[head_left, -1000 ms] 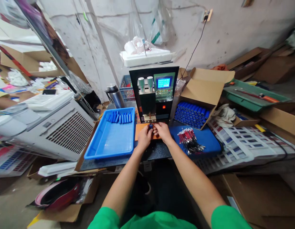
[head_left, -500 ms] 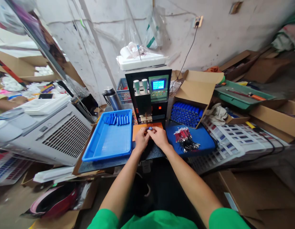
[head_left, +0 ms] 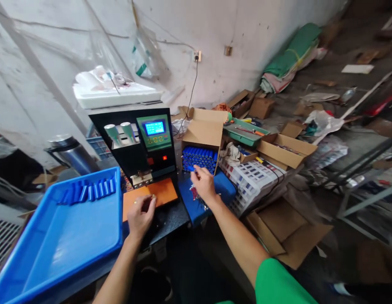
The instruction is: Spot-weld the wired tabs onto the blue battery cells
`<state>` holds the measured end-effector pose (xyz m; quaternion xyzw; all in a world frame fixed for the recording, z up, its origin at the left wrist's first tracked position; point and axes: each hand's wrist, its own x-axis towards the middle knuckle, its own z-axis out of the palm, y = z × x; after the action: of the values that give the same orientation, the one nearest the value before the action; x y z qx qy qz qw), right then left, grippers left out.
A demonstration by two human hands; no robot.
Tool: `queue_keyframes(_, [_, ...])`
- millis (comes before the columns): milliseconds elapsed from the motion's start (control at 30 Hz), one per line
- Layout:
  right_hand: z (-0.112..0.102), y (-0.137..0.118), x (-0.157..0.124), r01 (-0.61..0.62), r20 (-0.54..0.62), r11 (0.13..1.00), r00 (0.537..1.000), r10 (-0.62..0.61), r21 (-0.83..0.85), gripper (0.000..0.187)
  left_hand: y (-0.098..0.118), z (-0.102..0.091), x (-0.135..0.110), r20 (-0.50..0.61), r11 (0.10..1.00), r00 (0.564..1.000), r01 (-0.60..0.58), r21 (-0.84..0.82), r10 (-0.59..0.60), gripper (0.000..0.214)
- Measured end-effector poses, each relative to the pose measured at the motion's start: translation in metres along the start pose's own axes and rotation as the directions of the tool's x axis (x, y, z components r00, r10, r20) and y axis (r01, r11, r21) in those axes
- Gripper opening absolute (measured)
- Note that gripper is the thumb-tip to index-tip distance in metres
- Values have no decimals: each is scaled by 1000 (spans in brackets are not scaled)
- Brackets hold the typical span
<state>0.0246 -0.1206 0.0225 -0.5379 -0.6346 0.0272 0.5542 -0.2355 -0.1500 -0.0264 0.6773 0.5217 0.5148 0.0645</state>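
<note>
My right hand (head_left: 202, 184) reaches over a blue pad (head_left: 224, 188) to the open cardboard box (head_left: 204, 128) of blue battery cells (head_left: 200, 157). Its fingertips pinch a blue cell at the box's front left corner. A pile of red-wired leads (head_left: 194, 194) lies partly hidden under that hand. My left hand (head_left: 140, 216) rests curled at the near edge of the orange pad (head_left: 161, 192), in front of the black spot welder (head_left: 142, 143). What its fingers hold is hidden.
A blue tray (head_left: 56, 240) with a row of blue cells (head_left: 88, 192) fills the near left. A steel flask (head_left: 69, 154) stands behind it. Printed white sheets (head_left: 256, 175), a green tray (head_left: 246, 133) and open cartons (head_left: 286, 147) lie right. Flattened cardboard (head_left: 287, 232) covers the floor.
Both hands have left the welder's tip. My right hand moved right to the box of cells, my left drew back to the pad's near edge. The view swung right.
</note>
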Motion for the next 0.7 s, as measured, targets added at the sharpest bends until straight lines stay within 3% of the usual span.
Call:
queue_keyframes(133, [-37,57,31,48,-112,966,991,-79,-255,39,0,-1,1,11,997,999,-49,64,48,25])
queue_keyframes(267, [-38,88,50,-27,-3,891,1000,28,-453,42,-5,-2,0,20,996,997,-70,59,69,24])
queue_keyframes(367, [-30,91,55,-71,84,823,986,143,-564,42,-8,-2,-1,27,995,996,-89,54,88,22])
queue_keyframes(533, [-24,84,60,-155,103,724,949,298,-672,43,-9,-2,0,29,988,990,-137,64,136,17])
queue_keyframes(700, [-23,88,65,-210,105,702,920,377,-681,44,-9,-2,0,12,980,984,-179,81,179,14])
